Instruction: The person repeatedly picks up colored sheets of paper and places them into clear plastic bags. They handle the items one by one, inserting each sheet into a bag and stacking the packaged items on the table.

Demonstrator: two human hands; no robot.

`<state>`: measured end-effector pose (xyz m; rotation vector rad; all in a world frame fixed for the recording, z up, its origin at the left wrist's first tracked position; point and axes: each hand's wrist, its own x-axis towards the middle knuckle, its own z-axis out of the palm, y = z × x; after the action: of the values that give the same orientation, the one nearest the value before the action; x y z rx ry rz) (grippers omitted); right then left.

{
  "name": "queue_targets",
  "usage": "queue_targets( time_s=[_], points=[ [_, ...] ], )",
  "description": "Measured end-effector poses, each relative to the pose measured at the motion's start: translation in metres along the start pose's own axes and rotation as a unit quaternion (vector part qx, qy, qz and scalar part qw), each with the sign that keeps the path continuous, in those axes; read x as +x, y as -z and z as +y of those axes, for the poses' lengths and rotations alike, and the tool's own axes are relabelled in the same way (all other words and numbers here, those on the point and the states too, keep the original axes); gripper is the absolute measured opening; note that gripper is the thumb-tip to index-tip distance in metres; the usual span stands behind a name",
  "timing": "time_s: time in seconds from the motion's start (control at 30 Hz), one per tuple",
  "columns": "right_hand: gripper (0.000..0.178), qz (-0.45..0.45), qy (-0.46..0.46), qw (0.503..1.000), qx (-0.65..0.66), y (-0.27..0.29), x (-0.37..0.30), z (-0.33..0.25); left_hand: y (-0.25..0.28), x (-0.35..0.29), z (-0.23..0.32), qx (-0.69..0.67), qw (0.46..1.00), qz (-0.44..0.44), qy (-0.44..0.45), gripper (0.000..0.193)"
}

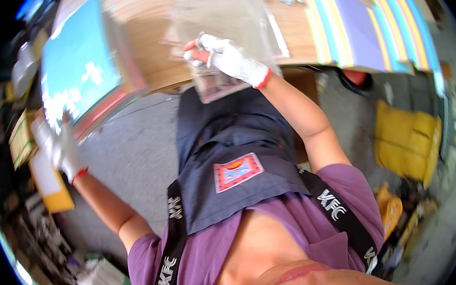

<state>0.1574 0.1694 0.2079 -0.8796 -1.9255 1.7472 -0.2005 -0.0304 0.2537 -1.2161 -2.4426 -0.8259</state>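
My right hand (225,58), in a white glove with a red cuff, grips a clear plastic bag (227,19) that lies over the edge of the wooden table (153,46); a flat item shows inside the bag's lower end. My left hand (59,146), gloved the same way, reaches out to the left and touches the near corner of a stack of books (85,62) topped by a blue cover. Whether that hand grips the stack or only rests against it is blurred.
Two stacks of coloured paper sheets (361,27) lie on the table at the right. Below the table are a yellow bag (405,139) on the grey floor, a red object, and cartons and piled paper (43,178) at the left. My dark apron hangs in the middle.
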Motion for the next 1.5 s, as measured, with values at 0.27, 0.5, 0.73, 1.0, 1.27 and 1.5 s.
queue_targets(
  time_s=[0.27,0.5,0.73,1.0,1.27,1.5],
  points=[
    [0.024,0.443,-0.066,0.716,-0.536,0.210,-0.198,-0.008,-0.077,-0.118,0.089,-0.318,0.902,-0.053,-0.286,0.058],
    [0.056,0.302,-0.277,0.588,-0.697,0.262,-0.235,0.020,-0.228,-0.146,0.197,-0.093,0.905,-0.198,-0.366,0.056],
    [0.052,0.297,-0.251,0.648,-0.655,0.276,-0.245,0.026,-0.262,-0.137,0.206,-0.065,0.924,-0.155,-0.345,0.056],
    [0.053,0.298,-0.242,0.620,-0.685,0.267,-0.242,0.026,-0.263,-0.137,0.206,-0.104,0.923,-0.148,-0.341,0.058],
    [0.055,0.296,-0.260,0.611,-0.686,0.268,-0.240,0.025,-0.262,-0.139,0.205,-0.097,0.923,-0.162,-0.335,0.062],
    [0.053,0.301,-0.239,0.636,-0.669,0.273,-0.244,0.026,-0.264,-0.138,0.204,-0.110,0.923,-0.139,-0.341,0.055]
  ],
)
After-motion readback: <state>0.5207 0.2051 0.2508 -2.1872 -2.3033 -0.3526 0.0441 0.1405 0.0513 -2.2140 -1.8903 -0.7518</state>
